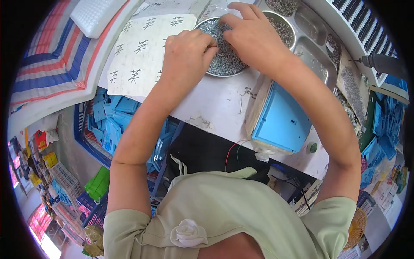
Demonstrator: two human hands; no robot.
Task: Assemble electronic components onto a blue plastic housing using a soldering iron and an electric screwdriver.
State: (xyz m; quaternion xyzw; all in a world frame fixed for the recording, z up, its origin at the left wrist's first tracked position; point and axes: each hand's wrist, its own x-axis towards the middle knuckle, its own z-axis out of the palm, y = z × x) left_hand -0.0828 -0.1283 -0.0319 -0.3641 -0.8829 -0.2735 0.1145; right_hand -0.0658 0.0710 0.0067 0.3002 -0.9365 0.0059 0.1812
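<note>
A round metal dish (229, 75) full of small silvery screw-like pieces (224, 58) lies at the top middle of the table. At its left side is my left hand (188, 51), its fingers curled and thumb pressed to them; whatever it pinches is hidden. My right hand (252, 36) reaches over the dish from the right. Its thumb and forefinger are bent close together at the pieces, while other fingers stretch out above. Anything between those fingertips is too small to make out. Below my right forearm lies a flat blue plastic panel (280, 118) on the table.
A paper sheet with handwritten characters (136, 56) lies left of the dish. To the right are a compartmented metal tray (317, 56), a rack of black pieces (366, 28) and a dark power screwdriver (381, 64). A blue crate (82, 129) holds blue plastic parts at lower left.
</note>
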